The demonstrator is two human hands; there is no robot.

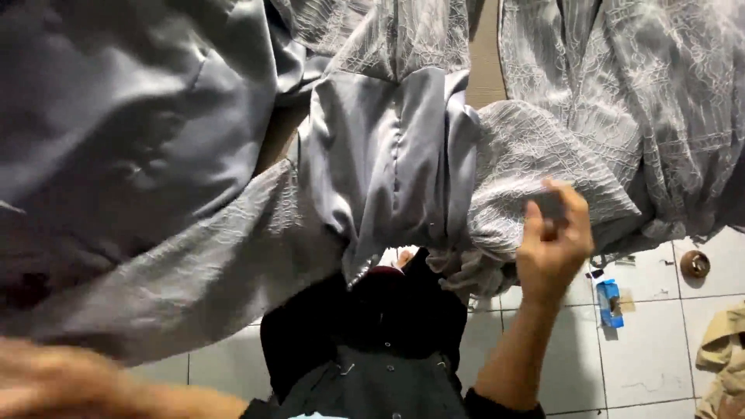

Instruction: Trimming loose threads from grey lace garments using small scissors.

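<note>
A large grey garment point(388, 155) of satin and lace-patterned fabric hangs in front of me and fills most of the view. My right hand point(552, 233) is raised at its lower right, fingers curled against the lace part point(528, 163); whether it pinches the cloth I cannot tell. My left forearm point(70, 384) crosses the bottom left corner, blurred, and the hand itself is out of view. Below the garment a dark mannequin or stand point(372, 326) with pins shows.
White tiled floor point(644, 349) lies at the lower right. On it are a small blue object point(610, 302), a round brown object point(694, 264) and a beige cloth point(722, 357) at the right edge. A brown surface point(485, 54) shows behind the garment.
</note>
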